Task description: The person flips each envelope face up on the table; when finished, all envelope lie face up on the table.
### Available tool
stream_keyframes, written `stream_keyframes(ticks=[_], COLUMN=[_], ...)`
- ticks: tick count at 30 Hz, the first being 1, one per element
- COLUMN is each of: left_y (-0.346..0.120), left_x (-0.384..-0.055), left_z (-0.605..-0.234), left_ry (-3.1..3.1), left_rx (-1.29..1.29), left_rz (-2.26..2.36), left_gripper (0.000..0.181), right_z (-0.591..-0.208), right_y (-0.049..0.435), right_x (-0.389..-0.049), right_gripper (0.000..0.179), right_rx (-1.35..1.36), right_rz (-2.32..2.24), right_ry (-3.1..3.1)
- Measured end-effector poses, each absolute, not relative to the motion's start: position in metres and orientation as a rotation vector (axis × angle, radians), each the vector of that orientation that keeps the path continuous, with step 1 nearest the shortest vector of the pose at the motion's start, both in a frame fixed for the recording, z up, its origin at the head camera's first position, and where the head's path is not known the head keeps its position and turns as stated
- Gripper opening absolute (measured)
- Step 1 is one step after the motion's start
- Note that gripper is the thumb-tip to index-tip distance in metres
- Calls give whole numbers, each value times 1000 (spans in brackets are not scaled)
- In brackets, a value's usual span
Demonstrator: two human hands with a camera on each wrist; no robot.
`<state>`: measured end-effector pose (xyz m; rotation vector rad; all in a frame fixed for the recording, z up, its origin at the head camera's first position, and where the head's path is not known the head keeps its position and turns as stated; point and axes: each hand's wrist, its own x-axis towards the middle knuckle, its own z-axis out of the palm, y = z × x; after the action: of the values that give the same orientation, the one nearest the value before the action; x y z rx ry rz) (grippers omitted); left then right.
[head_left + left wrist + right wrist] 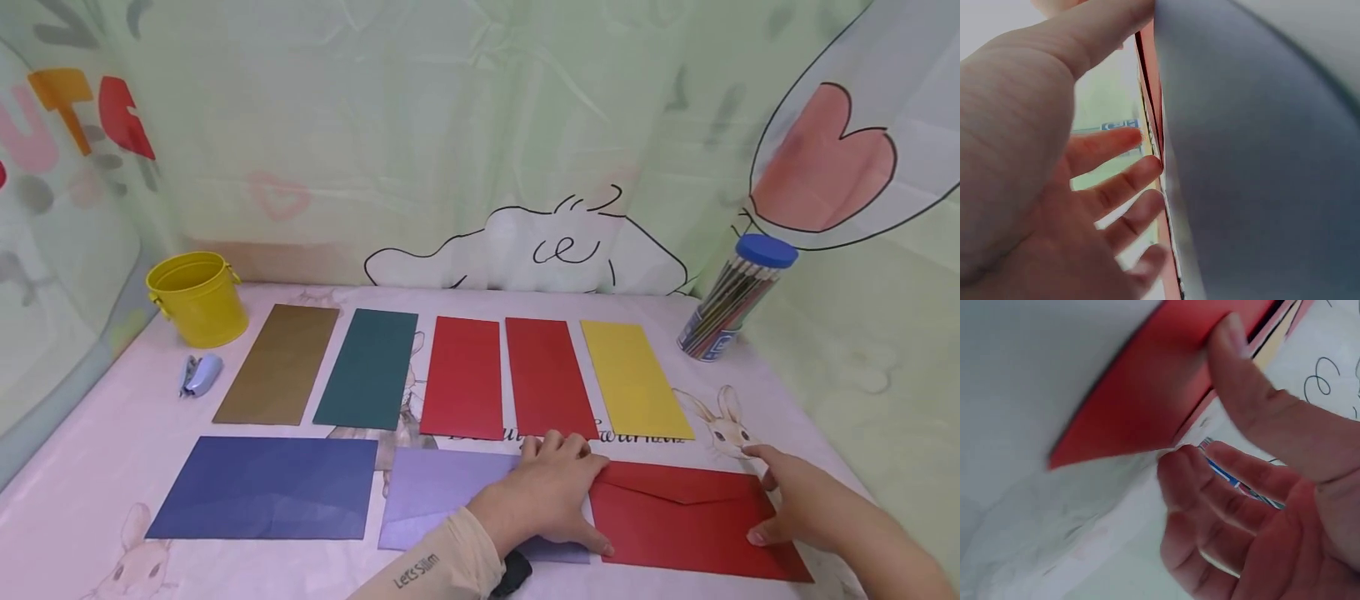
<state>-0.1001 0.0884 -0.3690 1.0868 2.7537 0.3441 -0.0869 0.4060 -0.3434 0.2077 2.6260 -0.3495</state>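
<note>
A red envelope (678, 521) with a pointed flap lies crosswise at the front right of the table. My left hand (547, 492) spreads over the end of a lilac envelope (450, 487), its thumb at the near left corner of the red envelope and its fingers by the far left corner. My right hand (806, 500) is at the red envelope's right end. Its thumb (1235, 337) rests on the red paper, while the other fingers bend loosely beside the edge in the right wrist view. In the left wrist view, the left fingers (1129, 181) reach toward a red edge.
Behind stand out a brown envelope (277, 367), a green one (367, 371), two red ones (462, 379) and a yellow one (637, 379) in a row. A dark blue envelope (262, 492) lies front left. Farther off are a yellow bucket (198, 304), a stapler (201, 375) and a pencil tub (735, 300).
</note>
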Motion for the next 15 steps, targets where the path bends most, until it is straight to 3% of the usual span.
stream_keyframes(ticks=[8, 15], left_y=[82, 48], left_x=[-102, -109], left_z=[-351, -338], left_ry=[2787, 2859], left_rx=[1188, 1207], left_rz=[326, 633], left_gripper=[85, 63], right_z=[-343, -322], right_y=[402, 345], right_x=[-86, -93], right_gripper=[105, 96], right_rx=[125, 9], right_rz=[-369, -328], right_ry=[2666, 2783])
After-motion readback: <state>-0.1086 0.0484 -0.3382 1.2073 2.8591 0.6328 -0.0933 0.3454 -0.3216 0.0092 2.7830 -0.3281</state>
